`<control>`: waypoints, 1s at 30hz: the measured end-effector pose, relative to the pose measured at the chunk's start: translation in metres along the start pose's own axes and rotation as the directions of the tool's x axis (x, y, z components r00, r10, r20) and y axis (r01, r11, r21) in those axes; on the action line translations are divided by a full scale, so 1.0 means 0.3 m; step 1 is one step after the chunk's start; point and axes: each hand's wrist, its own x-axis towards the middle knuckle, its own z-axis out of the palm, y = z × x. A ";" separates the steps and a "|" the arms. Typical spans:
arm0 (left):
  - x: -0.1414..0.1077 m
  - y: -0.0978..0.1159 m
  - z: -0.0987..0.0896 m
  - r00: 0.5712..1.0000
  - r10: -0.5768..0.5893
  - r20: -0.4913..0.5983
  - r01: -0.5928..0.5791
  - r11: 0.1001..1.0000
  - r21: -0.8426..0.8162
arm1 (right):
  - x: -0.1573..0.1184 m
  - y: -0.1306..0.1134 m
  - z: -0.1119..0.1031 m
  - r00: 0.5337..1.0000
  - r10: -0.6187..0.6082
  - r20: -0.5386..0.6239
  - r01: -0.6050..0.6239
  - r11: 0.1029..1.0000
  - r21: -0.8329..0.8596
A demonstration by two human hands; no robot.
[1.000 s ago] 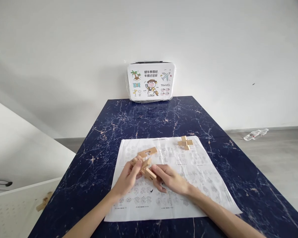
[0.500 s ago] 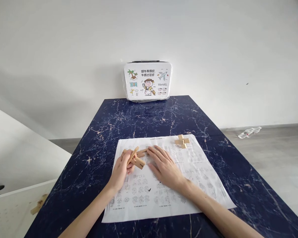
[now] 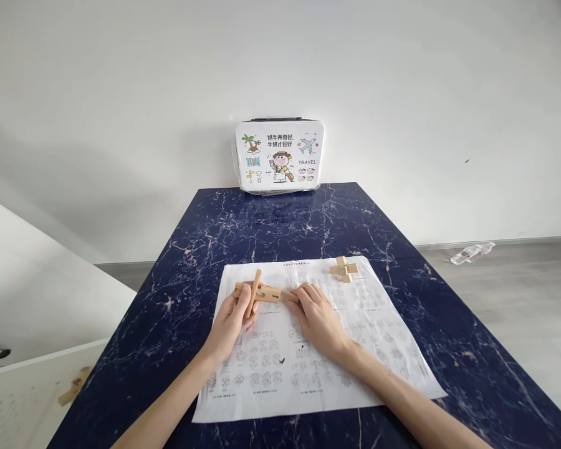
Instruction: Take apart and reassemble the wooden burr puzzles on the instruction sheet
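My left hand (image 3: 231, 318) is closed around crossed wooden puzzle pieces. One light stick (image 3: 255, 293) stands nearly upright under the thumb, across a flat notched piece (image 3: 270, 294) that bears a dark mark near its right end. My right hand (image 3: 318, 315) has its fingers closed on the end of another wooden piece (image 3: 288, 296), mostly hidden by the fingers, close to the marked piece. Whether the two pieces touch, I cannot tell. Both hands are over a printed sheet (image 3: 252, 405) with rows of small diagrams.
An assembled wooden cross-shaped puzzle (image 3: 344, 269) lies on the sheet's far right corner. A white cartoon case (image 3: 280, 156) in clear wrap leans on the wall at the far end of the blue marbled table (image 3: 280, 231). A plastic bottle (image 3: 472, 252) lies on the floor at right.
The marked piece in my left hand has turned from slanting down to nearly level, and the stick is more upright. My right fingers have drawn together on the other piece and shifted slightly right.
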 end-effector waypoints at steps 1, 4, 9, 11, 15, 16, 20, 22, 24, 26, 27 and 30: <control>0.000 0.003 0.001 1.000 0.013 0.015 -0.013 1.000 0.006 | 0.002 -0.004 -0.005 0.999 0.032 -0.014 -0.032 0.999 0.027; -0.003 0.016 0.005 0.996 0.074 0.047 -0.076 0.996 0.044 | 0.012 -0.013 -0.032 0.972 0.224 -0.069 -0.206 0.957 0.204; -0.009 0.017 0.010 0.988 0.135 0.068 -0.145 0.974 0.171 | 0.039 -0.029 -0.091 0.925 0.378 -0.032 -0.247 0.664 0.705; -0.011 0.005 0.011 0.987 0.150 0.062 -0.161 0.956 0.245 | 0.043 -0.044 -0.107 0.940 0.321 0.113 -0.256 0.449 0.856; -0.016 -0.025 0.009 0.969 0.216 0.121 -0.246 0.887 0.391 | 0.035 -0.069 -0.114 0.931 0.164 0.326 -0.355 0.195 0.914; -0.018 -0.032 0.006 0.962 0.237 0.138 -0.273 0.867 0.417 | 0.032 -0.071 -0.114 0.926 0.139 0.350 -0.371 0.171 0.913; -0.022 -0.044 -0.004 0.956 0.270 0.112 -0.289 0.814 0.504 | 0.028 -0.070 -0.118 0.912 0.116 0.394 -0.406 0.112 0.907; -0.022 -0.043 -0.007 0.961 0.263 0.089 -0.270 0.812 0.518 | 0.027 -0.070 -0.120 0.901 0.101 0.421 -0.430 0.096 0.898; -0.022 -0.040 -0.007 0.959 0.269 0.084 -0.273 0.814 0.512 | 0.027 -0.072 -0.120 0.895 0.079 0.439 -0.446 0.101 0.890; -0.021 -0.036 -0.006 0.953 0.286 0.099 -0.297 0.813 0.501 | 0.026 -0.073 -0.118 0.893 0.069 0.445 -0.450 0.127 0.884; -0.021 -0.034 -0.005 0.950 0.292 0.111 -0.307 0.811 0.497 | 0.026 -0.074 -0.117 0.892 0.068 0.448 -0.453 0.144 0.880; -0.023 -0.030 -0.002 0.951 0.273 0.147 -0.309 0.818 0.485 | 0.024 -0.071 -0.116 0.890 0.064 0.452 -0.456 0.181 0.871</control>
